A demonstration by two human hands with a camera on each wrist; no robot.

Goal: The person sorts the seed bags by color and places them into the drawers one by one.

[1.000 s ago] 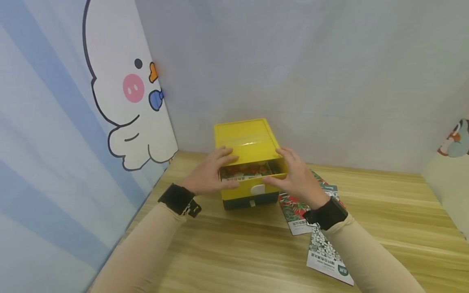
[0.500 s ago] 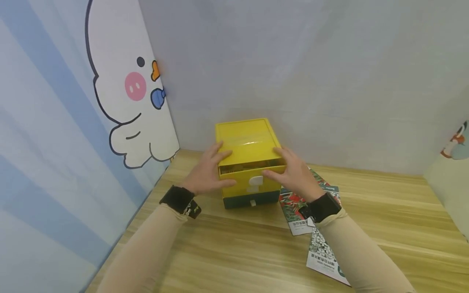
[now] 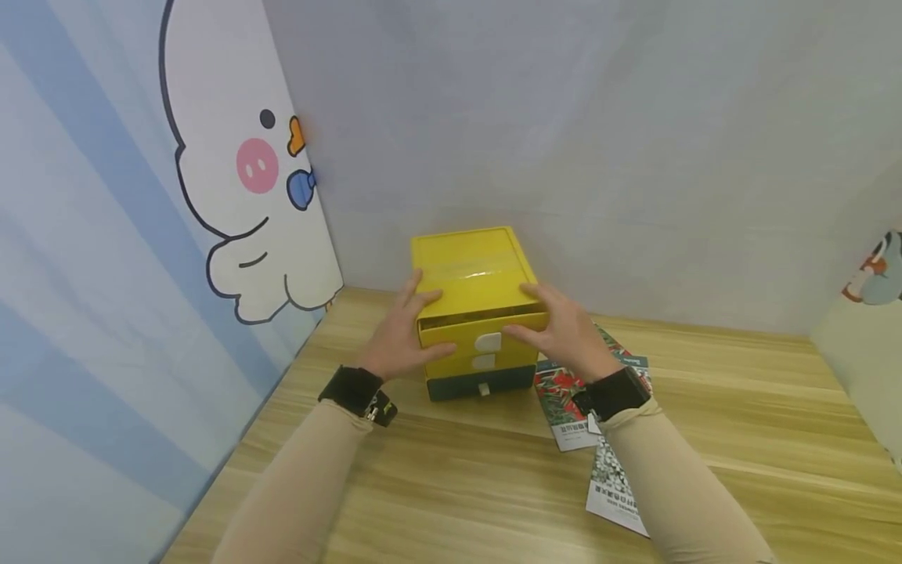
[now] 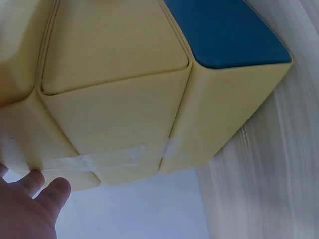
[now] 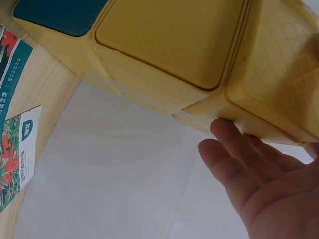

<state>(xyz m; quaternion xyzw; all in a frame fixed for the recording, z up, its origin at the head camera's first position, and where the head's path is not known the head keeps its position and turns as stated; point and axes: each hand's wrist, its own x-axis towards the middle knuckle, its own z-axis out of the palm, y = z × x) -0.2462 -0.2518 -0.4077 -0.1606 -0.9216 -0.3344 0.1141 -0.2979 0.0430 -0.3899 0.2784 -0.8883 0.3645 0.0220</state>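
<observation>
Cartoon duck panel is standing at far left, meeting the grey back wall at the corner of the wooden table. Left hand is resting against the left side of the yellow drawer box, fingers mostly straight & spread, index lying up along the top edge, thumb pressing the front of the top drawer; not curling round anything. Left wrist cam is showing only fingertips touching the box wall by a strip of clear tape. Box is sitting near the back wall, approx centre of the table, w/ two yellow drawers over a dark teal bottom drawer; top drawer is sitting nearly flush, a thin gap showing under the lid. Right hand is mirroring on the box's right side, fingers extended flat vs. the wall, thumb on the drawer front. Booklets w/ red-green & white floral covers are lying just right of the box, partly under the right forearm.
</observation>
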